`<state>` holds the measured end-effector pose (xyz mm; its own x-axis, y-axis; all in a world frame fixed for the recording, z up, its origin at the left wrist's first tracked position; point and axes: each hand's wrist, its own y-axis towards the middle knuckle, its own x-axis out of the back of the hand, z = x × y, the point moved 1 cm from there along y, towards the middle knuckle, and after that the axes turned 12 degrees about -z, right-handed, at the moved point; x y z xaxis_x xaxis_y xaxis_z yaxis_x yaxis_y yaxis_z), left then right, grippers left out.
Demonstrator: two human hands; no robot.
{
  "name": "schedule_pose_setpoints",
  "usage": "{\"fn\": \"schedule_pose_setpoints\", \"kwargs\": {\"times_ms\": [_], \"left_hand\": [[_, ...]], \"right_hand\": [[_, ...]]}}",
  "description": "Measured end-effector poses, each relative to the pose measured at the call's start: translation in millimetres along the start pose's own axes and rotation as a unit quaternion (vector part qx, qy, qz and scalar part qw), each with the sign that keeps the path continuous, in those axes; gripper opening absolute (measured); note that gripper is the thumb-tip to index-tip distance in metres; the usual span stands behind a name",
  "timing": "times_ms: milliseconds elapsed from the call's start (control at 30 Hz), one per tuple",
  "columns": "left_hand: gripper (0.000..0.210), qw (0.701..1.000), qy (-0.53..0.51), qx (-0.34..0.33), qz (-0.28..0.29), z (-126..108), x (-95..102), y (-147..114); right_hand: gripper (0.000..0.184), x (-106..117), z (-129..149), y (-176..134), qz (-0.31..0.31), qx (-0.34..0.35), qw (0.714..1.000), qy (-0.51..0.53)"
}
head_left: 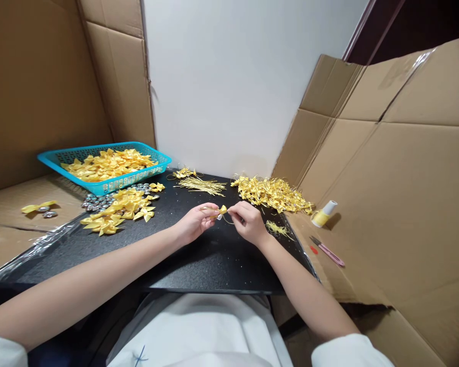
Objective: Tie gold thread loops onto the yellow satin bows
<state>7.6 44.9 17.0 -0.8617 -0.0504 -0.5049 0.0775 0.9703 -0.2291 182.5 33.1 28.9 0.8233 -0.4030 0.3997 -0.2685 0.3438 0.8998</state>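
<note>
Above the middle of the black table, my left hand (pixel 197 222) pinches a small yellow ribbon bow (pixel 223 209); a silvery bit shows just under it. Close on its right, my right hand (pixel 248 220) is closed, thumb and finger pressed together at the bow's edge. A thin cord (pixel 228 221) loops below between the two hands. Whatever lies between my right fingertips is too small to make out. Beyond my hands lies a bundle of gold cord pieces (pixel 202 185). Toward the left, loose yellow bows (pixel 127 203) are heaped beside silvery beads (pixel 95 203).
A turquoise basket (pixel 46 159) of yellow bows stands back left. At back right is a pile of bows with cords (pixel 275 193). Yellow thread scraps (pixel 277 228), a thread spool (pixel 323 216) and pink-handled snips (pixel 331 254) lie at right. Cardboard walls (pixel 416 204) flank the black table (pixel 214 265).
</note>
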Motion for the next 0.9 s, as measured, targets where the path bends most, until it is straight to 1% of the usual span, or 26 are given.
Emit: {"fn": "schedule_pose_setpoints", "kwargs": {"times_ms": [200,500,633,900], "left_hand": [[0.019,1.0,-0.001,-0.003,0.002,0.6,0.9,0.2],[0.022,1.0,-0.013,-0.013,0.003,2.3,3.0,3.1],[0.025,1.0,-0.024,-0.009,0.001,2.7,3.3,4.0],[0.031,0.999,-0.036,-0.001,0.016,1.5,1.8,1.4]], "right_hand": [[0.021,0.8,1.2,0.6,0.005,0.037,0.999,-0.018],[0.021,-5.5,4.5,-1.5,-0.017,0.016,0.999,-0.027],[0.02,-6.9,6.8,-2.0,-0.037,0.021,0.999,-0.017],[0.019,-11.0,7.2,-4.9,-0.054,0.007,0.998,-0.019]]}}
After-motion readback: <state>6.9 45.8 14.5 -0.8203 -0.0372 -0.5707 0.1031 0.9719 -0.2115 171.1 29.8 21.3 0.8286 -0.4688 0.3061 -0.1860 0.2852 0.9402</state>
